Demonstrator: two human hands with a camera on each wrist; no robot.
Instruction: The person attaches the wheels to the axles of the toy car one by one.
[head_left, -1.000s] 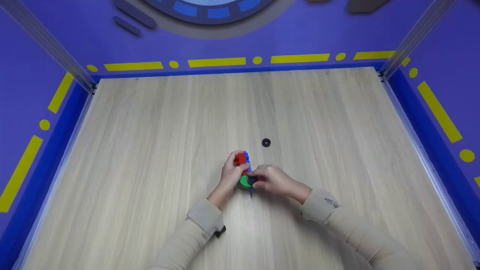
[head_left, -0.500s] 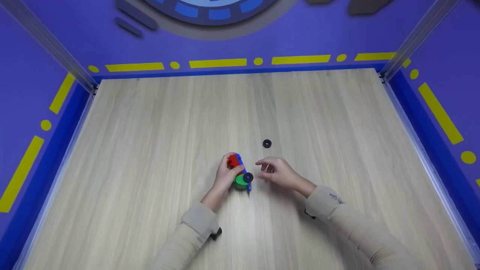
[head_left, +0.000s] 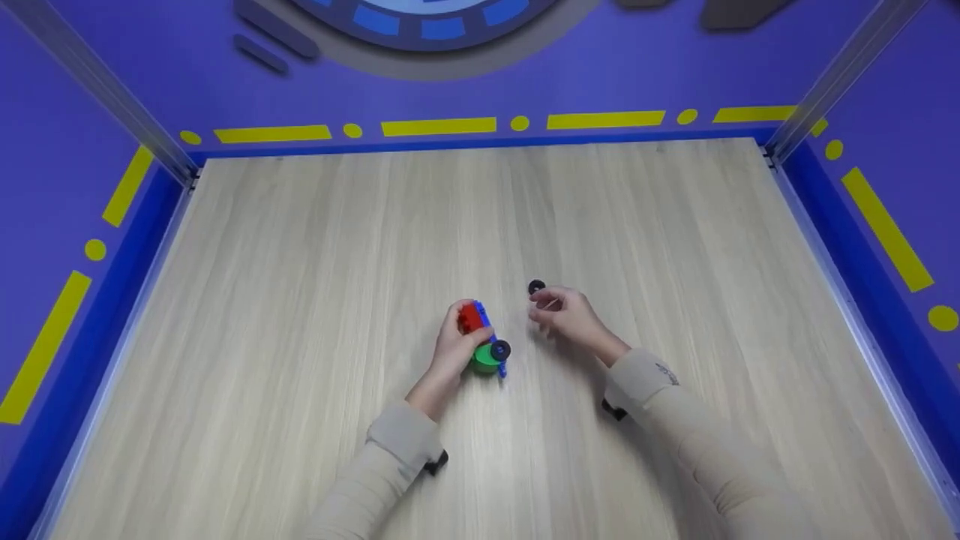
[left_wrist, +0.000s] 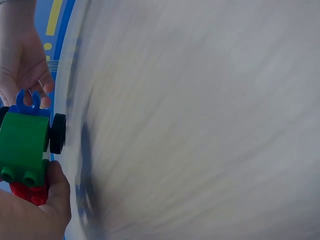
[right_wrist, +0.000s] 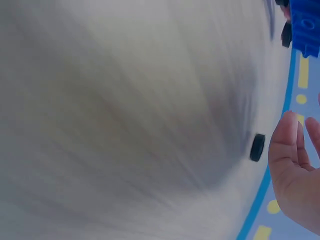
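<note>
My left hand (head_left: 448,352) grips a small toy vehicle of building blocks by its red block (head_left: 471,318). Beyond the thumb sits a rounded green block (left_wrist: 22,142), with a black wheel (head_left: 500,350) at its side. A blue base (right_wrist: 306,25) runs along the vehicle and ends in a blue hook (left_wrist: 28,103). One loose black wheel (head_left: 536,286) lies on the table farther off. Right beside that wheel hovers my right hand (head_left: 574,319), fingers loosely bent, holding nothing. Whether its fingertips touch the wheel cannot be told from the head view; the right wrist view shows them apart.
The pale wooden table (head_left: 337,247) is bounded by a purple back wall (head_left: 420,97) with yellow marks and by similar side walls. Metal posts stand in both far corners. Small black devices (head_left: 436,463) sit at the wrists.
My right hand has let go of the wheel on the vehicle and moved away, up to the loose wheel. The left hand has turned the vehicle slightly, keeping its grip.
</note>
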